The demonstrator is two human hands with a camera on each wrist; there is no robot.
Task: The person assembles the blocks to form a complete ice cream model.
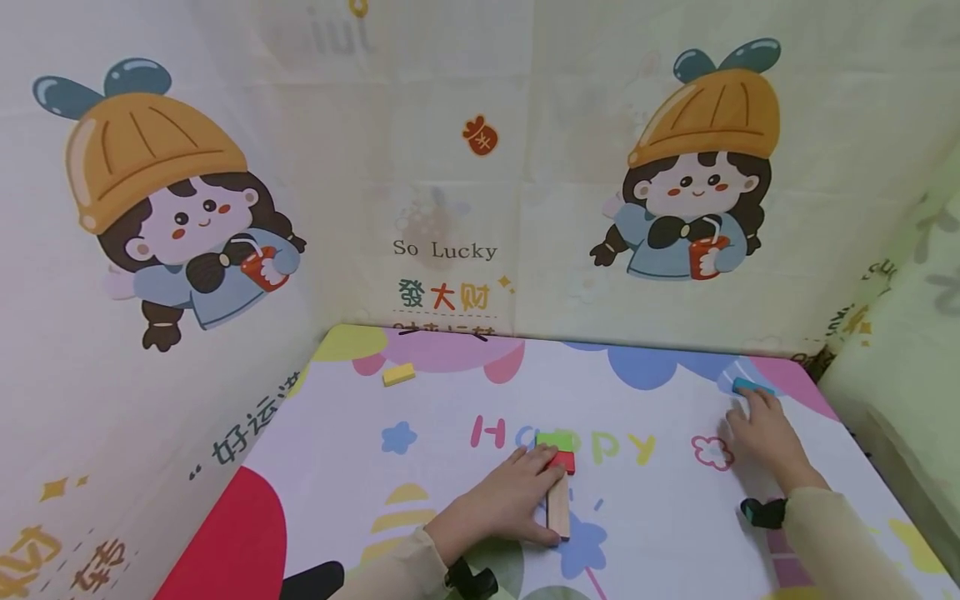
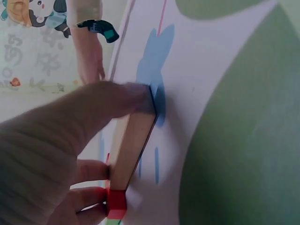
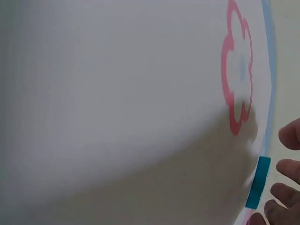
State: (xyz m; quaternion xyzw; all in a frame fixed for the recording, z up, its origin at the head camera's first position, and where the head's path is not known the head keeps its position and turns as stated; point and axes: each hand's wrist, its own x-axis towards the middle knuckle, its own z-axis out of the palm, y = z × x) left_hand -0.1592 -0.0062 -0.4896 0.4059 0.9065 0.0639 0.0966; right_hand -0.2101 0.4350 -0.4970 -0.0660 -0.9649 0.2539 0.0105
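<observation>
My left hand (image 1: 506, 498) holds a plain wooden block (image 1: 558, 510) that lies lengthwise on the table. Its thumb presses the block's near end, while the fingers lie along the side and on a red block (image 1: 566, 463). Beyond the red one comes a green block (image 1: 553, 441), all in a row. At the table's far right, my right hand (image 1: 774, 442) reaches to a blue block (image 1: 752, 386). In the right wrist view the fingers (image 3: 287, 168) are spread beside this teal-blue block (image 3: 258, 183), with a small gap.
A yellow block (image 1: 399, 375) lies at the far left of the table. The tabletop (image 1: 675, 517) carries a colourful print with the word "Happy". Printed cloth walls (image 1: 555, 250) rise behind and at both sides. Dark bands (image 1: 765, 512) are on both wrists.
</observation>
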